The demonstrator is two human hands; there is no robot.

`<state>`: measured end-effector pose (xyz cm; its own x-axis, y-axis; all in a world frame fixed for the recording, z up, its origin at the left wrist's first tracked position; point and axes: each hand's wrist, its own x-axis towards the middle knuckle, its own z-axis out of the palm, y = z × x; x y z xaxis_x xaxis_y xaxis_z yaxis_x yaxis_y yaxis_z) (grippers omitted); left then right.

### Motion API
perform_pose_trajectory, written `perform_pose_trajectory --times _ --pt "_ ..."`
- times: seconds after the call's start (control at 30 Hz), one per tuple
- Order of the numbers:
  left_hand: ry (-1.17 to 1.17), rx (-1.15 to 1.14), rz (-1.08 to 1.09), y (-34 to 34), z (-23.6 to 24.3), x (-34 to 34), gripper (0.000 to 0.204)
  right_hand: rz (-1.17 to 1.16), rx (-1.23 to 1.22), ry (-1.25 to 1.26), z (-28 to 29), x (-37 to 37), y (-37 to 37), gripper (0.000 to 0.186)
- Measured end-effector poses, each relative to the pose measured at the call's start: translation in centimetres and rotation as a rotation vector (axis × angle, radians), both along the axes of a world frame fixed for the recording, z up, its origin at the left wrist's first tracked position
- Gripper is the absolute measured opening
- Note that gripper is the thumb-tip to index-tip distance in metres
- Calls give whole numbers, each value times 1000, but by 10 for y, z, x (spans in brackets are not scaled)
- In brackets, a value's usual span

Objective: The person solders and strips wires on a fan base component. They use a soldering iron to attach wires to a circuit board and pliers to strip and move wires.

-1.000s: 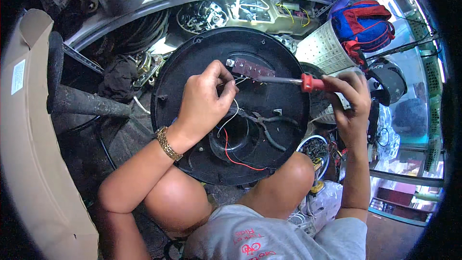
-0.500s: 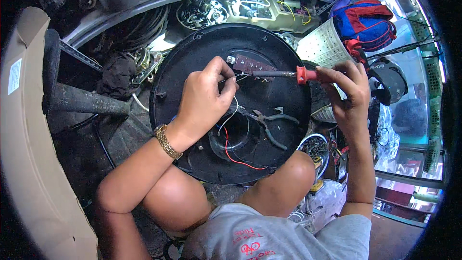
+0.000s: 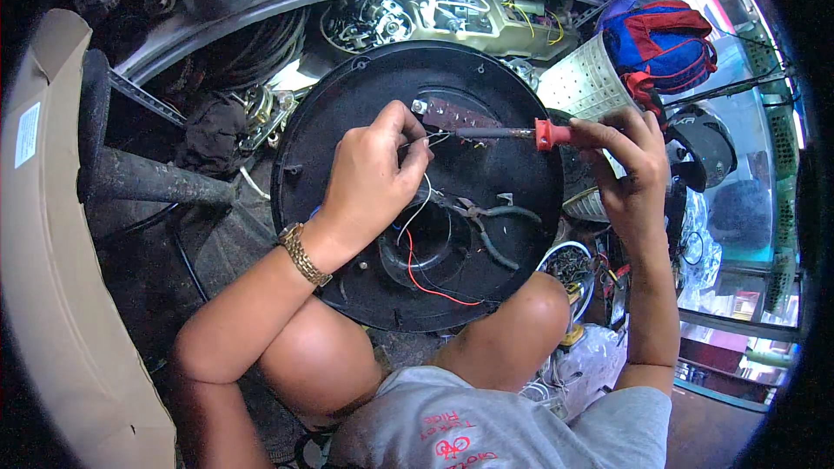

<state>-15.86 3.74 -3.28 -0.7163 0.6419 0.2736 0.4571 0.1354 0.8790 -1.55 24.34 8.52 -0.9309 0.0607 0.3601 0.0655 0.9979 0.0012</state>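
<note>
My right hand (image 3: 634, 161) grips the red handle of a soldering iron (image 3: 495, 133), held level with its tip pointing left. That tip meets thin bare wire ends at the fingertips of my left hand (image 3: 365, 165), which pinches a thin white wire (image 3: 427, 195). Just behind the iron lies a dark reddish-brown strip (image 3: 460, 115) with small metal spots, partly covered by it. All this is above a large round black plastic cover (image 3: 339, 291) by my knees. Cutting pliers (image 3: 486, 236) with spread dark handles rest on the cover, right of a red wire (image 3: 420, 281).
Beyond the cover stands a machine housing (image 3: 469, 22) with exposed metal parts. A white perforated basket (image 3: 582, 78) and a blue-red bag (image 3: 660, 43) are at far right. A small bucket of metal bits (image 3: 569, 267) sits beside my right knee; a cardboard box (image 3: 78, 295) lines the left.
</note>
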Motion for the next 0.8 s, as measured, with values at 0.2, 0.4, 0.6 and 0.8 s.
perform_pose_trajectory --times 0.2,0.4,0.6,0.8 --pt "31 6 10 0 -3 0 6 14 -4 5 -1 -1 -1 31" --pt "-26 60 41 3 -4 1 12 13 7 -7 -2 -1 3 30" --pt "49 32 14 1 -5 0 6 12 16 1 0 -2 0 31" --pt "43 -11 10 2 -4 0 6 8 0 -4 -1 -2 1 31"
